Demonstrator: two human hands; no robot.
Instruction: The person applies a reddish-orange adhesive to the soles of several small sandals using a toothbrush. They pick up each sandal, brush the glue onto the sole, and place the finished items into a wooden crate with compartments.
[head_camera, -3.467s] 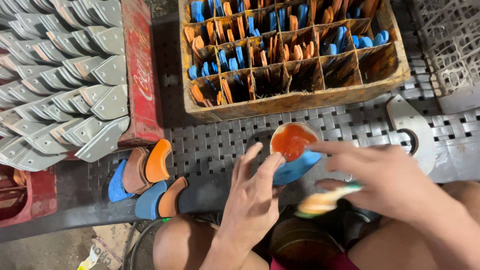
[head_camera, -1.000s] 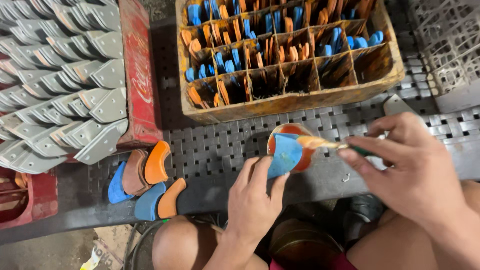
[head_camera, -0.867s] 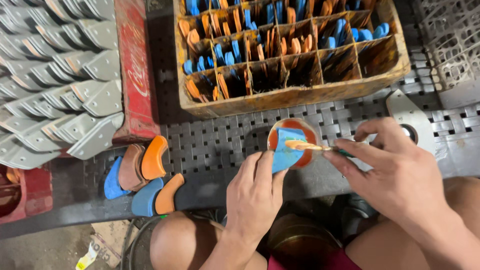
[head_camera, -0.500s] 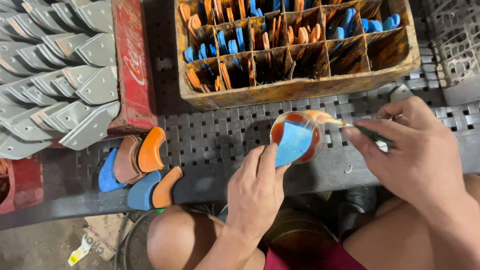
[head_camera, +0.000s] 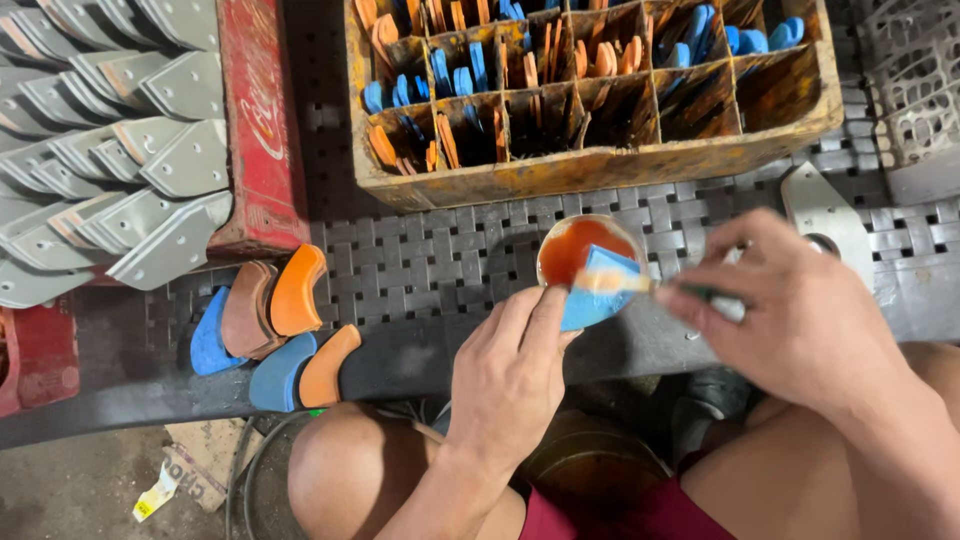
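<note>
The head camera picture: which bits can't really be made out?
- Brush in the right hand: blurred tip, handle hidden by fingers.
- Blue piece: lower part behind the left hand.
- Wooden crate: top cut off by the frame edge.
- Grey metal pieces: cut off at left.

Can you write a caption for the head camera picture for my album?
Left hand holds a blue piece over an orange glue cup; right hand brushes it.
</note>
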